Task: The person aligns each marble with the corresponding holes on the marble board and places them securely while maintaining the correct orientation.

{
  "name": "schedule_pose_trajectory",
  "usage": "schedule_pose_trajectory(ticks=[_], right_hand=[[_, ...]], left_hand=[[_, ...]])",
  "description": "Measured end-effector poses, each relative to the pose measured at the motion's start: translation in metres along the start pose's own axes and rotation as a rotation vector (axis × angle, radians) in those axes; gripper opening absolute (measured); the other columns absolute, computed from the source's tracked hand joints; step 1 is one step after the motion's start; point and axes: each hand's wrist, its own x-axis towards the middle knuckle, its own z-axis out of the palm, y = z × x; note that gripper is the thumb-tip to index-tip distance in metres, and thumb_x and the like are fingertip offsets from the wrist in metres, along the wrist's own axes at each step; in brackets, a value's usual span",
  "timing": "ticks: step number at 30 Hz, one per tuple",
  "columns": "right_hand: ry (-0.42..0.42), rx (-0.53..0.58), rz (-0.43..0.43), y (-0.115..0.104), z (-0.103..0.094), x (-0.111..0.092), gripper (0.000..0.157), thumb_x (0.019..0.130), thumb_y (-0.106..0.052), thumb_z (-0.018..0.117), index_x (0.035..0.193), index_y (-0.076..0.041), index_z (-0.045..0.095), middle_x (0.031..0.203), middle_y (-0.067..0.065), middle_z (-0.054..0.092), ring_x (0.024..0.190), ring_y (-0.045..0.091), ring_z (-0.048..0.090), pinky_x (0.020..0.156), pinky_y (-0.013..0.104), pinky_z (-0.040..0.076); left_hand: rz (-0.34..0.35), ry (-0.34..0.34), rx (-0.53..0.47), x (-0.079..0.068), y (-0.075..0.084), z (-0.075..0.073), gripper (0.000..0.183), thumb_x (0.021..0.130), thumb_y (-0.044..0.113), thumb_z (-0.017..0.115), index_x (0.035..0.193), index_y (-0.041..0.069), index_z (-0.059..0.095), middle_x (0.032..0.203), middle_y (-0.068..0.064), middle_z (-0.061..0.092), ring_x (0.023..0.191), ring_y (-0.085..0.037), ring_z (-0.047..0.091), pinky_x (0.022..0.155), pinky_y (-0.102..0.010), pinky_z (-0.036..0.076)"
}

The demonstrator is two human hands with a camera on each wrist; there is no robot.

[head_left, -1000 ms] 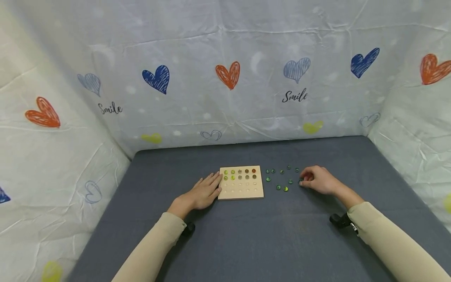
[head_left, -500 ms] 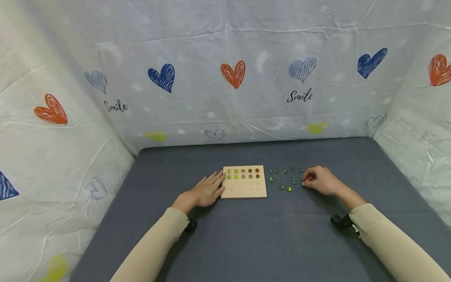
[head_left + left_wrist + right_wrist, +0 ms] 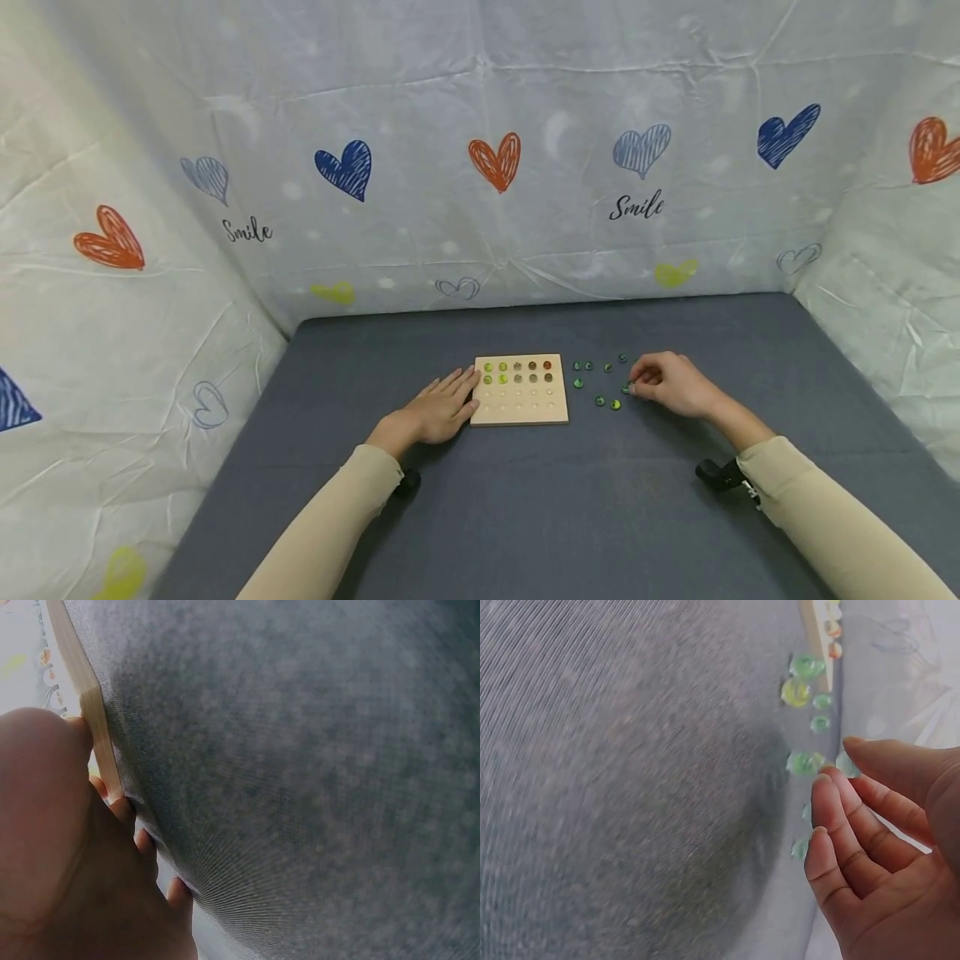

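A pale wooden board (image 3: 519, 408) lies on the table, its two far rows of hollows filled with glass marbles and its two near rows bare. My left hand (image 3: 438, 408) lies with fingers stretched along the board's left edge, touching it; the left wrist view catches the board's side (image 3: 101, 739) by the fingers. To the right, my right hand (image 3: 671, 385) pinches a green glass marble (image 3: 847, 764) between thumb and fingers, low over the table. Just left of its fingertips rests another green marble (image 3: 626, 389). A yellowish marble (image 3: 616, 405) sits nearer to me.
Several loose green marbles (image 3: 588, 366) are scattered between the board and my right hand. The dark grey cloth-covered table (image 3: 525, 508) ends at the back against a white curtain (image 3: 405, 225) printed with hearts.
My right hand has pinched a marble at the right side of the scatter and shifted a little left with it. My left hand stays at the board; the head view swayed slightly.
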Motion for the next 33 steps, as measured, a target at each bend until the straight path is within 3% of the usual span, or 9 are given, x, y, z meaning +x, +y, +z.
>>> schedule_pose_trajectory(ticks=[12, 23, 33], right_hand=[[0.004, 0.02, -0.036, -0.016, 0.008, 0.007, 0.014, 0.095, -0.01, 0.074, 0.106, -0.001, 0.072, 0.093, 0.004, 0.07, 0.083, 0.016, 0.064, 0.07, 0.034, 0.053], [0.018, 0.049, -0.07, -0.032, 0.016, 0.013, 0.016, 0.093, -0.01, 0.076, 0.104, 0.0, 0.072, 0.092, 0.005, 0.07, 0.081, 0.015, 0.064, 0.07, 0.032, 0.053], [0.005, 0.084, -0.073, -0.044, 0.025, 0.019, 0.017, 0.094, -0.01, 0.075, 0.107, 0.001, 0.071, 0.092, 0.003, 0.069, 0.08, 0.016, 0.063, 0.069, 0.034, 0.054]], left_hand=[[0.023, -0.004, -0.002, -0.014, 0.013, -0.013, 0.062, 0.114, 0.039, 0.029, 0.166, 0.01, 0.012, 0.172, -0.008, 0.008, 0.158, -0.03, 0.007, 0.126, -0.054, 0.011], [0.002, -0.002, -0.004, -0.01, 0.008, -0.009, 0.063, 0.113, 0.043, 0.027, 0.166, 0.014, 0.008, 0.173, -0.004, 0.004, 0.159, -0.026, 0.004, 0.127, -0.052, 0.008], [0.029, 0.018, 0.03, -0.01, 0.008, -0.01, 0.063, 0.114, 0.04, 0.029, 0.166, 0.009, 0.012, 0.172, -0.009, 0.01, 0.158, -0.03, 0.009, 0.126, -0.054, 0.014]])
